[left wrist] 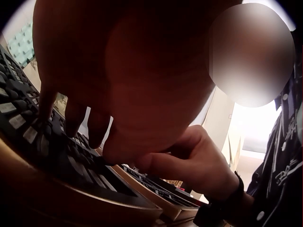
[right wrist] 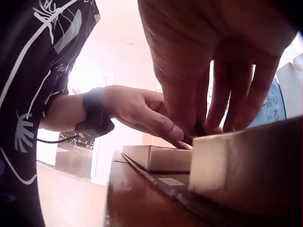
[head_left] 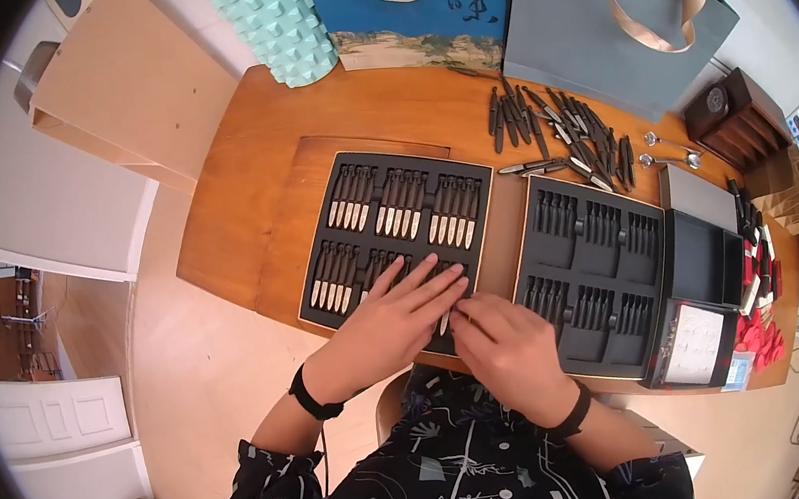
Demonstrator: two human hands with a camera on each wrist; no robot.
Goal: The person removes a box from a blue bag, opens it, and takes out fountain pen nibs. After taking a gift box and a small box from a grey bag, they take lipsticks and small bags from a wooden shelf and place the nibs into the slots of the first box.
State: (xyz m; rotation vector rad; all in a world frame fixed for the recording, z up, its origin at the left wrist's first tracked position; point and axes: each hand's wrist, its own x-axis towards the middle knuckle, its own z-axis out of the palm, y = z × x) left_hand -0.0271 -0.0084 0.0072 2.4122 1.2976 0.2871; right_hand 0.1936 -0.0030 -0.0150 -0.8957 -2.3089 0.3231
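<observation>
A shallow black-lined box (head_left: 367, 167) holds several groups of dark pens with pale ends. Over its lower part lies the left hand (head_left: 404, 315), fingers spread and fairly straight on the pens; in the left wrist view the left hand (left wrist: 137, 85) has its fingertips down among them. At the box's lower right corner the right hand (head_left: 509, 345) pinches a small dark pen (head_left: 444, 323) with a pale end, close to the left fingers. The right wrist view shows the right hand (right wrist: 203, 61) with bent fingers; its grip is partly hidden behind a box edge.
Another black-lined box (head_left: 566, 261) with dark pens stands to the right. Loose pens (head_left: 592, 137) lie piled behind it. Two paper bags (head_left: 590, 25) and a mint foam roller (head_left: 274, 29) stand at the back. Small black boxes (head_left: 707, 256) and red items (head_left: 759, 338) lie far right.
</observation>
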